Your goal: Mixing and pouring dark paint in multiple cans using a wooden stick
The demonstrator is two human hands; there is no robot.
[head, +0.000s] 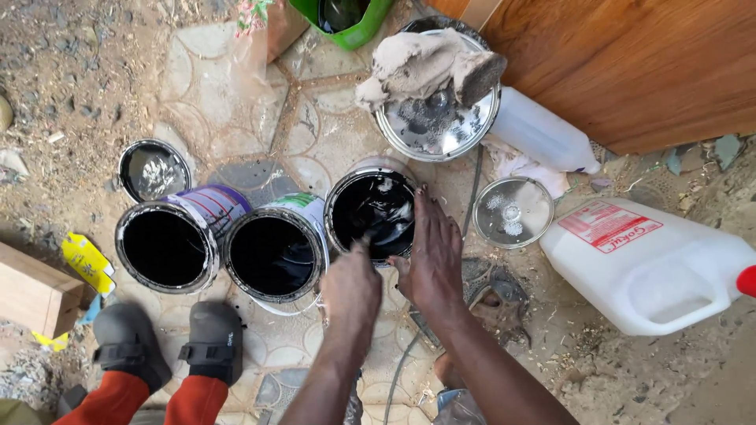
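Our right hand lies spread on the rim of the open black paint can; our left hand, just below it, pinches a thin stick dipping in.

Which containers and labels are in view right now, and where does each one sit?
White plastic jug: lying at right, red-and-white label, red cap.
Open can: centre, dark liquid, right hand on its rim, left hand beside it.
Green-labelled can: left of that one, open, dark inside.
Purple-labelled can: furthest left, open.
White bottle: lying against the wooden panel.
Yellow carton: flattened, far left.
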